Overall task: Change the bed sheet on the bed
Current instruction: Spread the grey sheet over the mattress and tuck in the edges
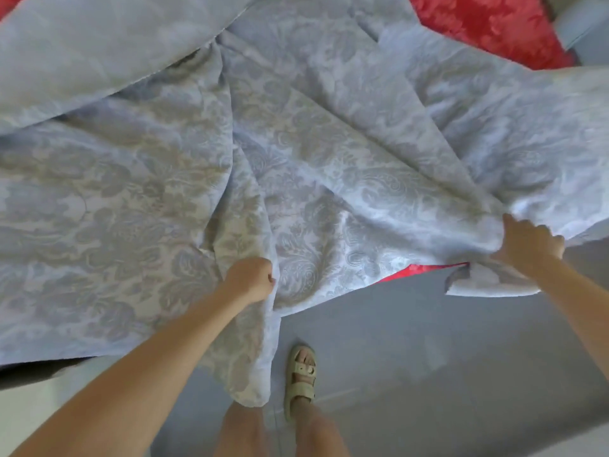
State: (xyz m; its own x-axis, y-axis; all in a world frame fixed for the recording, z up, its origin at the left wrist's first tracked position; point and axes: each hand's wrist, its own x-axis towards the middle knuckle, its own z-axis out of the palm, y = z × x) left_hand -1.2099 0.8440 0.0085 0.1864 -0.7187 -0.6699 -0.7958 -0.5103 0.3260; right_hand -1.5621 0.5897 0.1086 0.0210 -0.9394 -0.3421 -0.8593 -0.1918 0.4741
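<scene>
A pale blue bed sheet (296, 143) with a grey floral pattern lies spread in loose folds over the bed and fills most of the view. Under it shows a red patterned cover (487, 24) at the top right, and a thin red strip (418, 270) near the sheet's front edge. My left hand (252, 278) grips a bunched fold of the sheet at its near edge, and cloth hangs down from it toward the floor. My right hand (527, 244) grips a gathered handful of the sheet at the right, with a folded corner hanging below it.
Grey floor (428, 357) lies in front of the bed. My legs stand at the bottom centre, one foot in a beige sandal (300, 379). A pale surface (39, 404) shows at the lower left, and a grey object sits at the top right corner.
</scene>
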